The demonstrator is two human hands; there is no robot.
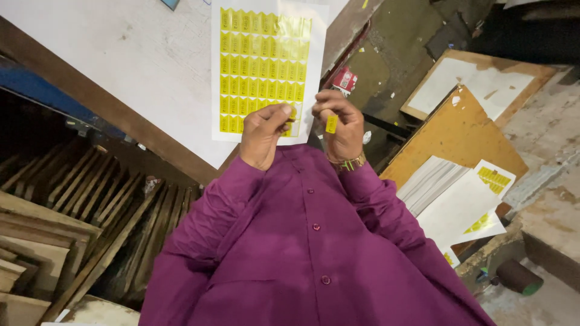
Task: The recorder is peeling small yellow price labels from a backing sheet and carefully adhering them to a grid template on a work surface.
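Observation:
A white sheet (pixel 269 66) with rows of small yellow stickers lies on a white tabletop (pixel 121 54) in front of me. My left hand (pixel 263 130) rests on the sheet's near edge, thumb and fingers pinched at the bottom row of stickers. My right hand (pixel 343 124), with a bangle at the wrist, is just to the right of the sheet and holds one peeled yellow sticker (pixel 331 124) between its fingertips. Purple sleeves cover both arms.
Wooden frames (pixel 72 199) are stacked below the table at the left. At the right, a brown board (pixel 459 133) carries a pile of white sheets (pixel 450 199) and more yellow sticker sheets (pixel 495 179). A small red packet (pixel 345 79) and a dark cylinder (pixel 518 276) lie on the floor.

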